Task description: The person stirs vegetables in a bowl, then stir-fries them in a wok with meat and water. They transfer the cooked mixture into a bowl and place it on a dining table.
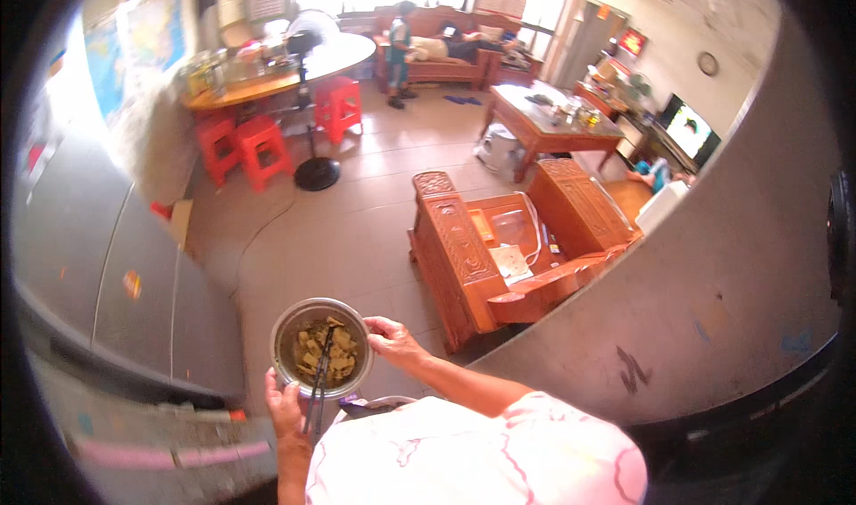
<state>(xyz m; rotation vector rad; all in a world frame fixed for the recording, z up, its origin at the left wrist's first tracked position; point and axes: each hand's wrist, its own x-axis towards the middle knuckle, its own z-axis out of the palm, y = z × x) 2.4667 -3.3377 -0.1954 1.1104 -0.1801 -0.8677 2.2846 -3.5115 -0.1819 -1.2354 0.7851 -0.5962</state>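
A round stainless steel bowl (275, 346) is held out in front of my body. Pieces of cooked food (341, 354) lie in it, with a pair of dark chopsticks (322, 378) leaning over the near rim. My left hand (285, 405) grips the rim at the lower left, thumb on the edge. On the right side of the bowl, my right hand (394, 339) pinches the rim between thumb and fingers.
A carved wooden armchair (461, 251) stands ahead to the right. Further off are red plastic stools (264, 150), a standing fan (317, 173), a low table (568, 137) and a person (399, 54) near a wooden sofa (435, 70). A grey refrigerator (140, 271) is at left.
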